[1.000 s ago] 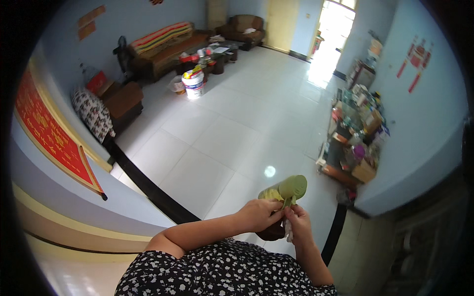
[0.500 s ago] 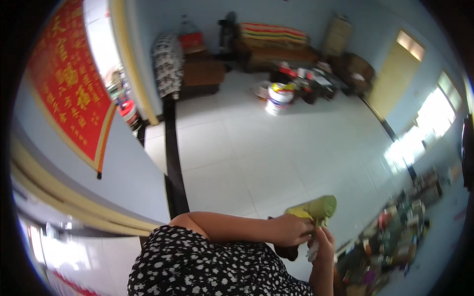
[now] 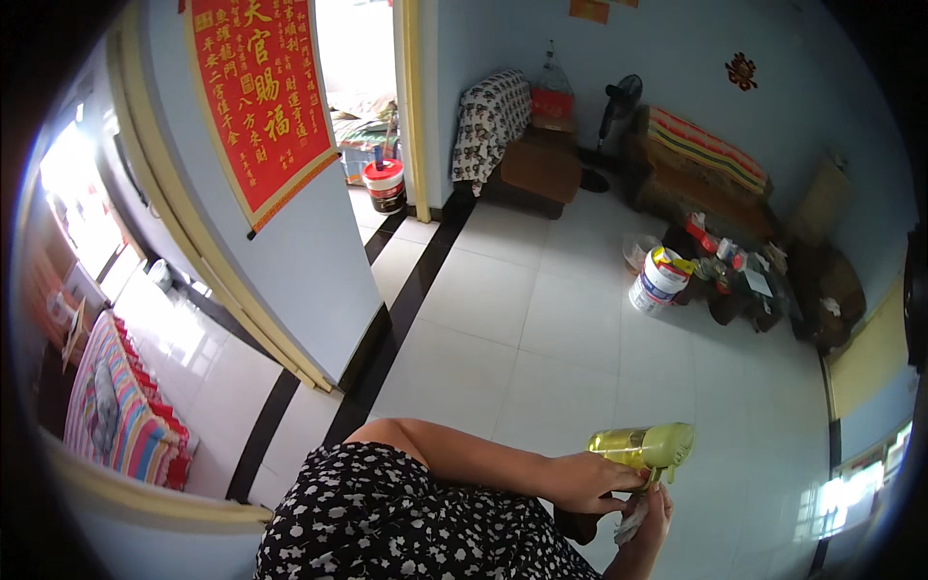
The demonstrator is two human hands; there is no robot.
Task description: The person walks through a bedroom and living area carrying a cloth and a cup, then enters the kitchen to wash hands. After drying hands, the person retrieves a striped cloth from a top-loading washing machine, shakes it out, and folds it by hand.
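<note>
A clear yellow-green water bottle (image 3: 619,446) with a light green lid (image 3: 670,445) is held on its side in front of me, its lid to the right. My left hand (image 3: 592,481) reaches across my body and is closed at the bottle's near side, by the lid end. Just below the lid, my right hand (image 3: 655,517) is closed with the fingertips raised to a small strap or loop. A crumpled white tissue or cloth (image 3: 631,522) hangs from this right hand. The inner fingers of both hands are partly hidden.
Beside me on the left stands a wall with a red scroll (image 3: 266,106) and a doorway. Farther off on the tiled floor are a white bucket (image 3: 660,280), a cluttered low table (image 3: 725,304), a sofa (image 3: 677,188) and a fan (image 3: 622,101). A striped bed (image 3: 121,411) shows at far left.
My view has swung left, so the room has shifted right and the shelf of clutter at lower right has left the picture. Both hands still hold the bottle and tissue.
</note>
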